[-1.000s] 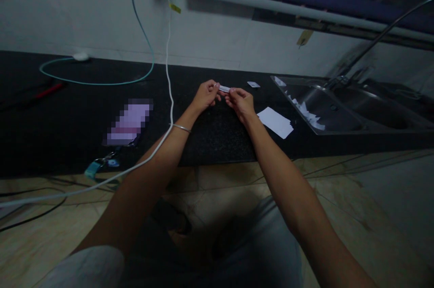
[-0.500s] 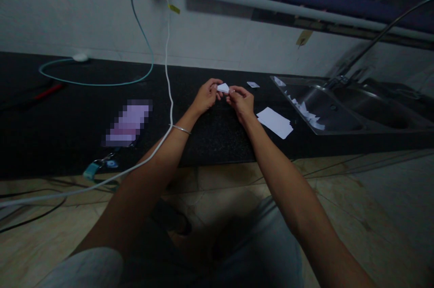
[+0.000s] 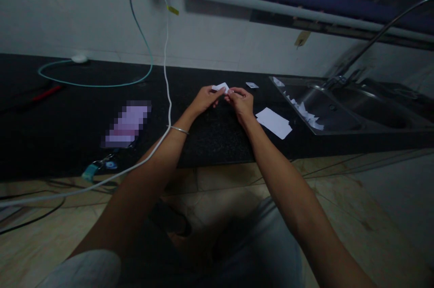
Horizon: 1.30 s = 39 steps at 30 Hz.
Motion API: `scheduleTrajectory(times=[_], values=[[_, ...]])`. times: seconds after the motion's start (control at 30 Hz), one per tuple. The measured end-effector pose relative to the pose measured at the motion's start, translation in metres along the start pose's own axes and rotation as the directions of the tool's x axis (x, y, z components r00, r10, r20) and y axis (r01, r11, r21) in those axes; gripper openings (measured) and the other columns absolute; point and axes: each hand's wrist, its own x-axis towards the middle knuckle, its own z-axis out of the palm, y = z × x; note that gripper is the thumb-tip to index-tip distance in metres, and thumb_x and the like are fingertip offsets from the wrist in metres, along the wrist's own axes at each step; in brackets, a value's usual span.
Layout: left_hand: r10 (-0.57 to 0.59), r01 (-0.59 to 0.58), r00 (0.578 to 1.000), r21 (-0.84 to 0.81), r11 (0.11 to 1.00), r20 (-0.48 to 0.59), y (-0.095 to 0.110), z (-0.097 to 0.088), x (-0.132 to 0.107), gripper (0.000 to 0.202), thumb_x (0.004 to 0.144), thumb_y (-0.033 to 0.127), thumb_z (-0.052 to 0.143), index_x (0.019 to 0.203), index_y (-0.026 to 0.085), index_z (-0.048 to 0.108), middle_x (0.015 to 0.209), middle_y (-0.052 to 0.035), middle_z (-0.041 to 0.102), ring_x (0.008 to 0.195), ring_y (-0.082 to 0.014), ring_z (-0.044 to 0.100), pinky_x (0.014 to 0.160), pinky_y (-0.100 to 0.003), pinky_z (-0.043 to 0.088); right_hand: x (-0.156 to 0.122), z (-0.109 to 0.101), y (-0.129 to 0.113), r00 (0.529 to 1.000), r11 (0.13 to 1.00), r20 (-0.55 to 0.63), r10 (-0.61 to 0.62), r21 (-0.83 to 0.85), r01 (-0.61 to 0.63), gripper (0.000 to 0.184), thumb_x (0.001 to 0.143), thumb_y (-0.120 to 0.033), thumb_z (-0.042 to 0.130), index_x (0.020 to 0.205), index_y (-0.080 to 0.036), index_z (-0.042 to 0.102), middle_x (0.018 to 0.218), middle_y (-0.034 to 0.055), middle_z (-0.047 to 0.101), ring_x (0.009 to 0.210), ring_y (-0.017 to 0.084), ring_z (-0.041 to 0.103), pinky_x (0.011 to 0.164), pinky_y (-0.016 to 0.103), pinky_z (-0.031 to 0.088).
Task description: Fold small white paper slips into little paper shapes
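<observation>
Over the black counter (image 3: 61, 116), my left hand (image 3: 204, 99) and my right hand (image 3: 240, 101) pinch a small white paper piece (image 3: 221, 87) between their fingertips. The piece sticks up slightly above my left fingers. A thin bracelet (image 3: 178, 129) circles my left wrist. A white paper sheet (image 3: 273, 122) lies on the counter just right of my right hand, and a small white scrap (image 3: 252, 85) lies behind it.
A steel sink (image 3: 339, 107) at the right holds several white paper scraps (image 3: 305, 111). A white cable (image 3: 167, 75) hangs past my left arm; a teal cable (image 3: 95, 82) loops at the back left. A blurred purple item (image 3: 127, 123), keys (image 3: 96, 168) and a red tool (image 3: 47, 92) lie left.
The paper piece has turned in my fingers from a flat strip to a tilted shape, now raised over my left fingertips. Both hands stay at the same spot.
</observation>
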Motion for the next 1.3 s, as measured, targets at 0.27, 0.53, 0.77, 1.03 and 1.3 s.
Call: scheduleTrajectory(times=[0.27, 0.53, 0.77, 1.03, 1.3], values=[[0.062, -0.061, 0.998, -0.021, 0.998, 0.034, -0.003, -0.002, -0.002, 0.042, 0.094, 0.051, 0.052, 0.068, 0.018, 0.055, 0.046, 0.0029, 0.046, 0.043, -0.0075, 0.044, 0.043, -0.021, 0.030, -0.007, 0.007, -0.009, 0.998, 0.998, 0.002, 0.059, 0.012, -0.059, 0.032, 0.066, -0.042, 0.082, 0.085, -0.021, 0.067, 0.076, 0.0020, 0.072, 0.072, 0.015, 0.069, 0.074, 0.030, 0.058], [-0.005, 0.011, 0.999, -0.116, 0.993, 0.054, -0.004, 0.004, 0.000, 0.059, 0.089, 0.073, 0.034, 0.076, 0.020, 0.057, 0.046, 0.0031, 0.043, 0.039, -0.0082, 0.046, 0.040, -0.021, 0.036, -0.006, 0.007, -0.010, 0.999, 0.998, 0.011, 0.047, 0.034, -0.048, 0.030, 0.067, -0.042, 0.080, 0.083, -0.021, 0.065, 0.077, 0.0027, 0.071, 0.076, 0.015, 0.068, 0.075, 0.031, 0.057], [-0.061, 0.066, 0.997, -0.141, 0.988, 0.043, -0.008, 0.001, 0.005, 0.059, 0.092, 0.070, 0.034, 0.078, 0.018, 0.058, 0.049, 0.0014, 0.047, 0.040, -0.0074, 0.048, 0.040, -0.019, 0.033, -0.006, 0.004, -0.010, 1.000, 0.999, 0.006, -0.009, 0.045, 0.009, 0.034, 0.063, -0.046, 0.082, 0.082, -0.022, 0.066, 0.077, 0.0016, 0.071, 0.079, 0.016, 0.069, 0.077, 0.032, 0.057], [-0.027, 0.028, 1.000, -0.161, 0.987, 0.008, -0.007, -0.008, 0.003, 0.036, 0.091, 0.053, 0.055, 0.080, 0.019, 0.057, 0.058, 0.0013, 0.053, 0.042, -0.0054, 0.046, 0.039, -0.018, 0.029, -0.013, 0.006, -0.017, 0.992, 0.999, 0.123, -0.038, -0.035, 0.042, 0.034, 0.062, -0.045, 0.084, 0.083, -0.023, 0.070, 0.078, 0.0017, 0.071, 0.081, 0.019, 0.069, 0.081, 0.038, 0.058], [0.007, -0.010, 0.999, -0.099, 0.995, -0.032, -0.002, -0.009, -0.003, 0.036, 0.090, 0.051, 0.057, 0.075, 0.019, 0.057, 0.054, 0.0028, 0.051, 0.042, -0.0055, 0.043, 0.039, -0.019, 0.029, -0.011, -0.004, -0.026, 0.969, 0.983, 0.204, 0.139, 0.092, -0.161, 0.027, 0.068, -0.037, 0.081, 0.084, -0.020, 0.067, 0.081, 0.0033, 0.071, 0.080, 0.016, 0.070, 0.080, 0.034, 0.060]])
